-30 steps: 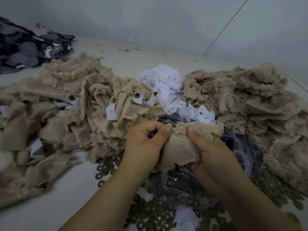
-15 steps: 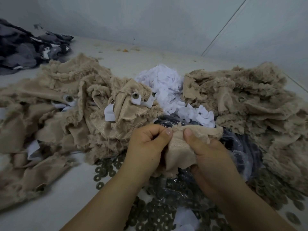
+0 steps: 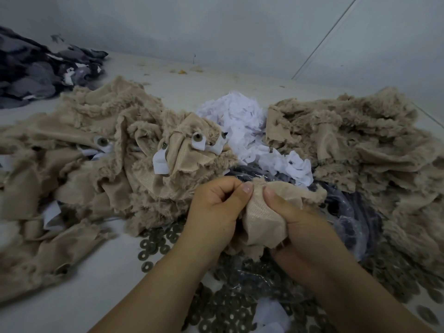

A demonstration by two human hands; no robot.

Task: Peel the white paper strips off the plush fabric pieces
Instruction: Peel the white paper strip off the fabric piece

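Observation:
A small beige plush fabric piece is held low in the middle, smooth backing toward me. My left hand pinches its upper left edge between thumb and curled fingers. My right hand grips its right side, thumb pressed on the backing. No white strip shows on this piece. To the left lies a heap of beige plush pieces that carry white paper strips and round metal studs. A pile of loose white paper strips lies behind my hands.
A second heap of beige plush pieces fills the right side. Several dark metal washers are scattered on the white surface below my hands, around a clear plastic bag with dark contents. Dark grey fabric lies far left by the wall.
My two thumbs have drawn closer together on the piece's top edge, bunching the fabric between them. The piles have not moved.

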